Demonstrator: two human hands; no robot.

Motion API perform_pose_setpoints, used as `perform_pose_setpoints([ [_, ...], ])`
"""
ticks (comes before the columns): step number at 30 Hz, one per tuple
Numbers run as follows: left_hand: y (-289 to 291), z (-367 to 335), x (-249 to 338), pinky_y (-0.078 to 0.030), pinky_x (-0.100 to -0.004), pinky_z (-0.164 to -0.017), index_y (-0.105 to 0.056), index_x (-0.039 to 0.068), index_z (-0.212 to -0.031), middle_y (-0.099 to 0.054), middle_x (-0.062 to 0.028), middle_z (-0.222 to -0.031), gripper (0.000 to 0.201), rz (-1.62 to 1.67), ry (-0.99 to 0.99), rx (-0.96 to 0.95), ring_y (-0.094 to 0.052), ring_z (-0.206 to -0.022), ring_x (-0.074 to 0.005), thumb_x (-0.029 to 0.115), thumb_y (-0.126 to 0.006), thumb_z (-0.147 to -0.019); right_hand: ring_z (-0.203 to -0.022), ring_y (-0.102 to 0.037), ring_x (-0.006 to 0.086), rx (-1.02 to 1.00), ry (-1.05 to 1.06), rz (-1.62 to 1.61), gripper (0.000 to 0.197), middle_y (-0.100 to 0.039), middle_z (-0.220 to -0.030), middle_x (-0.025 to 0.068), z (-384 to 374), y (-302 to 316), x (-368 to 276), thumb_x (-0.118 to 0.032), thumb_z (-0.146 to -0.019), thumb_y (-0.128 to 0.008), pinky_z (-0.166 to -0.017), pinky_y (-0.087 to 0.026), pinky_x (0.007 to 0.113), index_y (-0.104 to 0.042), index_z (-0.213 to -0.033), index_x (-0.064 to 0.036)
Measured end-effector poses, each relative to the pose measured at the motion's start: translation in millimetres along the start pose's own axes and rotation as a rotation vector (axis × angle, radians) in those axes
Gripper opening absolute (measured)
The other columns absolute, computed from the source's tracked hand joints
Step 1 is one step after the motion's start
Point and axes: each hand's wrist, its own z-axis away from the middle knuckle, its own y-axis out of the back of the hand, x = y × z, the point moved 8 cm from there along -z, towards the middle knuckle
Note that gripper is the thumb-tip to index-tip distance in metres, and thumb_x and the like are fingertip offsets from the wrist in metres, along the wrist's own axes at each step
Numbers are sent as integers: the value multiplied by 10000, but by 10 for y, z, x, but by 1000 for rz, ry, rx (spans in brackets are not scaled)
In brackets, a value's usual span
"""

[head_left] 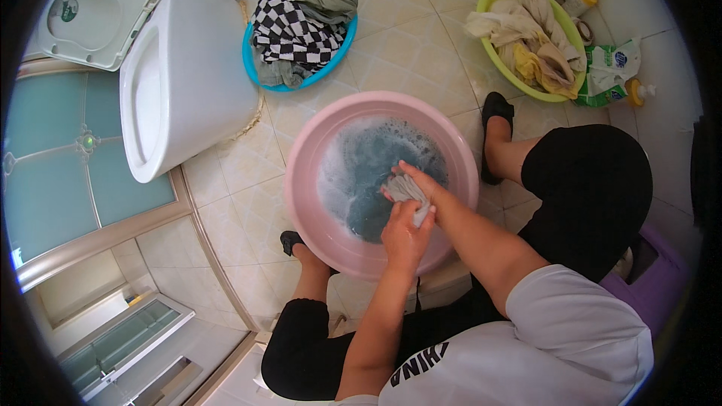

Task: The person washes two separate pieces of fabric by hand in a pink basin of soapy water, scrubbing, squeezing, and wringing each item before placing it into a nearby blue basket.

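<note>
A wet, whitish-grey cloth (407, 191) is bunched between my hands, over the soapy water. My left hand (407, 237) has its fingers closed on the cloth's lower end. Across the cloth's upper part lies my right hand (418, 179), its thumb on top and fingertips showing at the far side; the cloth hides much of its palm. Beneath both hands is a large pink basin (302, 173), holding bluish water (366, 173) with white suds along its edges. Whatever lies under the water cannot be made out.
A blue basin (246, 53) of checkered and grey-green clothes stands beyond, near the white toilet (203, 68). At far right, a yellow-green basin (485, 43) holds pale and yellow clothes, beside bottles (580, 0) and a green-white bag (608, 71). My feet flank the pink basin.
</note>
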Motion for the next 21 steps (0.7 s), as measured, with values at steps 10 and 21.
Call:
perform_pose_setpoints([
  [10, 396, -119, 238, -423, -394, -495, -520, 60, -675, -535, -150, -617, 165, -163, -216, 463, -526, -552, -345, 192, -600, -734, -522, -497, 154, -600, 81, -212, 271, -512, -637, 59, 223, -794, -55, -328, -871, -536, -479, -440, 288, -538, -789, -70],
  [21, 322, -174, -1655, -427, -411, -668, -573, -20, -864, -563, -210, -711, 300, 16, 280, 380, -565, -734, -353, 270, -498, -851, -649, -498, 146, 109, 266, 538, 311, -516, -762, 65, 313, -681, -34, -337, -896, -471, -605, -464, 311, -517, -935, -32],
])
